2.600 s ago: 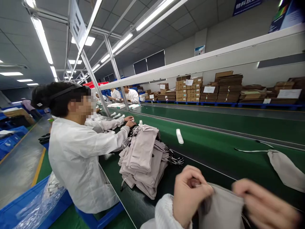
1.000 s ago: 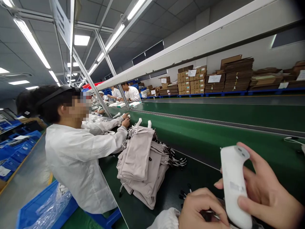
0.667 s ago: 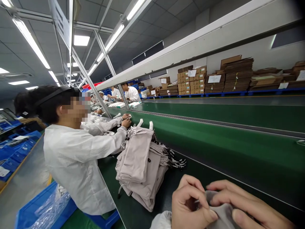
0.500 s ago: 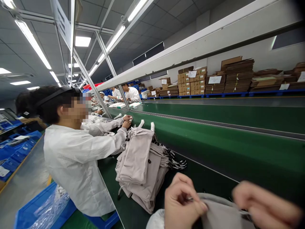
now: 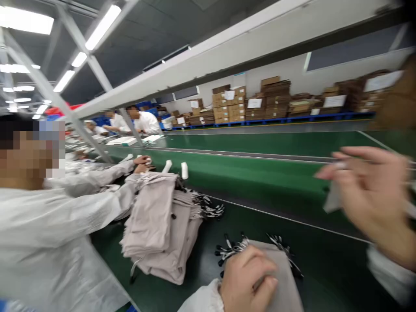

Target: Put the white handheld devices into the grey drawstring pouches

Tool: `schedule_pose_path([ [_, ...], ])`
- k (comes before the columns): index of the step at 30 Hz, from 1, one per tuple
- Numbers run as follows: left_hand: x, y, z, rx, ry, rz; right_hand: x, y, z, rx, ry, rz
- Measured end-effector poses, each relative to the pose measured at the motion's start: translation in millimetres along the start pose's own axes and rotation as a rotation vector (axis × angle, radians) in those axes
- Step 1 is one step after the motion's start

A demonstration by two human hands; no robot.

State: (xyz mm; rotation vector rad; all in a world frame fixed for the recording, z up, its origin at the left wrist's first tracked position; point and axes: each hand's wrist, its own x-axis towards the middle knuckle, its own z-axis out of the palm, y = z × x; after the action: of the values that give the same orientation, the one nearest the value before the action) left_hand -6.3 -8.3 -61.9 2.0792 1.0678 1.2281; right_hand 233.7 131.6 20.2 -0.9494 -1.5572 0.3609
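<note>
My left hand (image 5: 248, 279) is closed, its fingers curled over a light grey drawstring pouch (image 5: 287, 271) on the dark green worktop; whatever is between the fingers is hidden. Black-and-white cord ends fan out from the far edge of this pouch pile. Raised at the right, my right hand (image 5: 373, 190) is blurred, with thumb and forefinger pinched together. A small pale grey piece (image 5: 333, 197) hangs beneath those fingers, too smeared to name. To the left of my left hand stands a taller stack of grey drawstring pouches (image 5: 159, 221), cords pointing right.
A co-worker in a white coat (image 5: 58, 221) reaches past the taller stack. White curled strips (image 5: 184, 170) stand behind it, by the green conveyor belt (image 5: 227, 171). A white beam (image 5: 208, 73) crosses overhead. Stacked cartons (image 5: 227, 104) line the far wall.
The view has swung right. My right hand has risen away from the pouch with a pale piece at its fingers. My left hand stays low at the pouch, its fingers now curled over it.
</note>
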Motion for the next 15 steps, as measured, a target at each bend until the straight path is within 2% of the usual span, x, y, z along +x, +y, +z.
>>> schedule_pose_path([
  [2, 0, -3, 1.6, 0.144, -0.153, 0.057, 0, -6, 4, -0.051, -0.063, -0.162],
  [4, 1, -7, 2.8, 0.26, -0.243, 0.045, -5, -8, 17, -0.107, -0.261, -0.252],
  [6, 2, -12, 3.5, 0.346, -0.3, 0.046, -12, -4, 32, -0.178, -0.461, -0.235],
  [10, 7, -22, 2.2, 0.421, -0.366, 0.114, -27, 13, 46, -0.247, -0.724, -0.176],
  [12, 9, -27, 0.2, 0.448, -0.371, 0.157, -37, 20, 41, -0.223, -0.791, -0.085],
  [15, 13, -38, -3.1, 0.467, -0.374, 0.212, -54, 25, 20, -0.205, -0.804, 0.034],
])
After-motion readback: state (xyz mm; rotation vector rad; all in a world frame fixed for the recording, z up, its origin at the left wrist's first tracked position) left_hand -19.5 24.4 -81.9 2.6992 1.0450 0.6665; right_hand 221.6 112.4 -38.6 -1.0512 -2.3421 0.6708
